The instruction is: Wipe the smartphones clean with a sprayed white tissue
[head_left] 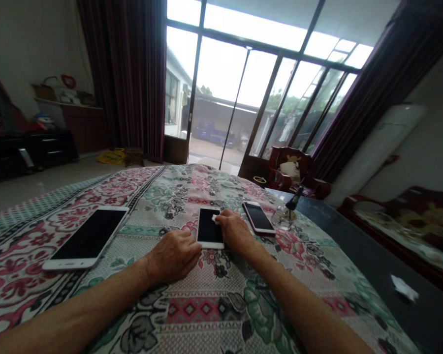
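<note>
A white-framed smartphone (209, 229) with a dark screen lies flat on the patterned cloth between my hands. My left hand (176, 253) is closed at its lower left corner, the fingertips against the edge; the exact grip is partly hidden. Pinched in my right hand (234, 228) is a small white piece of tissue (214, 218), pressed on the upper right of the screen. To the left lies a larger white phone (86, 236), screen up. On the right, beyond my right hand, another phone (259, 217) with a reddish edge lies screen up.
A clear glass jar (285, 217) with a dark brush-like top stands right of the phones. The floral cloth (192, 300) covers the table, its right side bordering a dark surface (358, 260). Crumpled white paper (404, 287) lies there. Glass doors (225, 98) stand ahead.
</note>
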